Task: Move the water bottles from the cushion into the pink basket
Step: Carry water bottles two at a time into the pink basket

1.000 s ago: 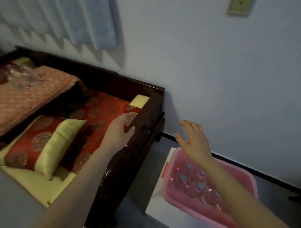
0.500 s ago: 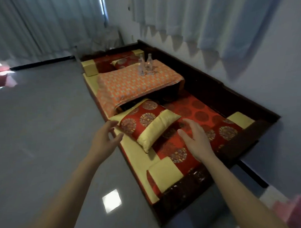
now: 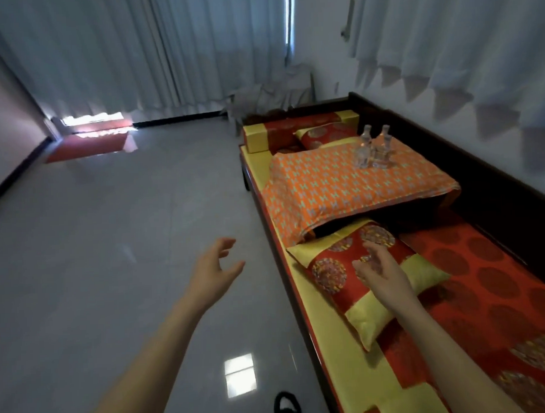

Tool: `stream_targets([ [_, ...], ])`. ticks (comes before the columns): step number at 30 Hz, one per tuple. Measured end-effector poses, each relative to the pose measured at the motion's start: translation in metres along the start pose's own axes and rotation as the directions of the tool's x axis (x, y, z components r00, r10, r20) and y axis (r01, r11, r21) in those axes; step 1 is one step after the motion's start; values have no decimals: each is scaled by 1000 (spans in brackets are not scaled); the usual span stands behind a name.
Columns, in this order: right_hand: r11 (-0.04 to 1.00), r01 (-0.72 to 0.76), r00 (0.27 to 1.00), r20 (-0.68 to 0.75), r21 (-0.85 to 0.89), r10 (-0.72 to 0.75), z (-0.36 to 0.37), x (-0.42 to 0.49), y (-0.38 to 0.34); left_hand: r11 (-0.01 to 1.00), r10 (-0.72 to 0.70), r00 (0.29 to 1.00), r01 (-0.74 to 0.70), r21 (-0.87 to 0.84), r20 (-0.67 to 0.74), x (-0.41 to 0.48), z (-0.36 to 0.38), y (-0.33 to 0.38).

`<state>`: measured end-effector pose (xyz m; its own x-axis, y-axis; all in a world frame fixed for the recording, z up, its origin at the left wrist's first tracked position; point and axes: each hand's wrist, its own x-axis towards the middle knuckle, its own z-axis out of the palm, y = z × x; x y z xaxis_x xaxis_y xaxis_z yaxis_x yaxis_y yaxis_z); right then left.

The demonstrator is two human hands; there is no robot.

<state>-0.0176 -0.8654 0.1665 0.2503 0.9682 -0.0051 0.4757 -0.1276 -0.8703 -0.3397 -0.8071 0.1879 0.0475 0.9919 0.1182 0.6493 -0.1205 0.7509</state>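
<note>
Clear water bottles stand close together on the far part of an orange patterned cushion on the wooden daybed. My left hand hovers over the grey floor, fingers loosely spread and empty. Over a red and yellow pillow my right hand is held out, fingers relaxed, holding nothing. Both hands are well short of the bottles. The pink basket is out of view.
The dark wooden daybed frame runs along the right wall with red and yellow bedding. Curtains hang at the back and right. Shiny grey floor spreads to the left. A dark object lies on the floor near me.
The view swung left from the pink basket and daybed end to the whole daybed. The bottles on the orange cushion came into view. Both hands stay empty and extended forward.
</note>
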Motion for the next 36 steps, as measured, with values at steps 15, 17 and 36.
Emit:
stream_targets([
  [15, 987, -24, 1000, -11, -160, 23, 80, 287, -37, 994, -110, 994, 111, -22, 28, 277, -14, -64],
  [17, 987, -36, 999, -37, -154, 30, 85, 315, -39, 994, -107, 993, 109, -30, 48, 316, -9, -68],
  [36, 902, -403, 818, -502, -151, 282, 126, 560, -50, 970, 244, 847, -219, -108, 472, 725, 102, -51],
])
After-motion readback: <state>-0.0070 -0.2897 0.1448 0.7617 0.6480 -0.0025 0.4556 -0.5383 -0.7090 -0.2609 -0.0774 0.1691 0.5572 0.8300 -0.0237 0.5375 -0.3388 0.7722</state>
